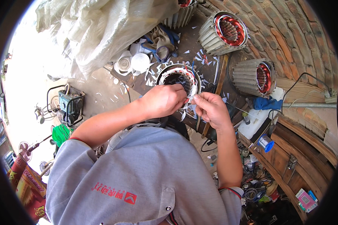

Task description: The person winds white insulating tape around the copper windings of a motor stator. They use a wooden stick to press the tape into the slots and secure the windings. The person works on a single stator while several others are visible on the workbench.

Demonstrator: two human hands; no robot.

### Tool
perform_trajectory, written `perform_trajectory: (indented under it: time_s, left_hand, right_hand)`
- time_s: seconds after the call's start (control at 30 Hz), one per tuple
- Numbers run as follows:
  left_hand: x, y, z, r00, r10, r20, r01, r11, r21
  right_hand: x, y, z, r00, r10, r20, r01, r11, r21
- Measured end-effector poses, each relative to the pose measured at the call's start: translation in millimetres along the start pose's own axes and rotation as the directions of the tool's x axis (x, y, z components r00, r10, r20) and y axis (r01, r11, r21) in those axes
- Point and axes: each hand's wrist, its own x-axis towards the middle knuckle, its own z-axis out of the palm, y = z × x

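Before me an electric motor stator (198, 81) stands on end, its opening facing up and its ring of windings bound with white tape (169, 72). A short stretch of that tape shows between my two hands at the near rim. My left hand (169, 99) is curled over the near inner edge, fingertips closed on the tape; the finger ends are partly hidden. Thumb and forefinger of my right hand (212, 108) pinch the tape just outside the rim. Blue and red lead wires (193, 69) rise from the far side of the windings.
More finned stators with red windings (224, 32) (253, 76) stand by the brick wall. White tape rolls (140, 63), work gloves (160, 42) and paper scraps (200, 54) lie around. A wooden stick (222, 76) is at right, a solder wire spool (266, 143) further right.
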Motion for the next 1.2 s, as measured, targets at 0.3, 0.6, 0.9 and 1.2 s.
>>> perform_trajectory:
  time_s: [0.3, 0.6, 0.9, 1.2]
  left_hand:
    - [62.7, -8.8, -40.5, 0.824, 0.169, 0.541, -0.169, 0.984, -0.049]
    - [87.8, -10.1, -47.8, 0.671, 0.193, 0.716, -0.342, 0.937, 0.068]
    - [88.6, -16.8, -50.1, 0.688, 0.27, 0.674, -0.419, 0.906, 0.064]
    - [98.3, -30.0, -46.6, 0.636, 0.354, 0.686, -0.426, 0.902, -0.071]
  right_hand:
    - [0.2, 25.8, 0.8, 0.972, -0.215, -0.096, 0.203, 0.972, -0.122]
    - [-13.2, 40.3, 17.8, 0.85, -0.5, -0.165, 0.362, 0.782, -0.507]
    - [-19.9, 38.1, 38.3, 0.707, -0.679, -0.197, 0.452, 0.648, -0.612]
    - [-11.5, 33.3, 35.1, 0.825, -0.445, -0.35, 0.319, 0.876, -0.362]
